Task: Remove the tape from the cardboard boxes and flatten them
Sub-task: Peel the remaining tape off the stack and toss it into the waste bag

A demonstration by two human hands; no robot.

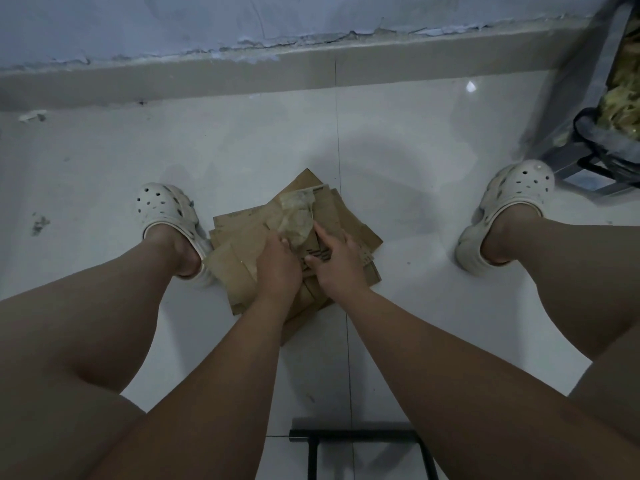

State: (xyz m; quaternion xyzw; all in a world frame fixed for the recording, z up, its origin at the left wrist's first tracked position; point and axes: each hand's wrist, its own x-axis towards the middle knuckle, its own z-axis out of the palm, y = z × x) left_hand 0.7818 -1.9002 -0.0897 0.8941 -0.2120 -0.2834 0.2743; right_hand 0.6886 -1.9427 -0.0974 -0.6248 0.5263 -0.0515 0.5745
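Floor point(415, 202) of pale tiles carries one stack of flattened cardboard point(349, 223) at centre, its layers too overlapped to count. Two bare legs point(86, 323) flank it. There are two white clogs: left clog point(166, 209) at 9 o'clock of the stack, right clog point(512, 202) at 3. Two grips meet on the stack. Left grip point(277, 268) holds one crumpled tape wad point(298, 220), which sticks out at its 12 o'clock. Right grip point(337, 265) presses the cardboard with straight fingers.

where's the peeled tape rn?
Head view, centre: the crumpled tape lies on the flattened cardboard between the left clog and right clog, held by the left hand, with the right hand pressing the cardboard beside it.
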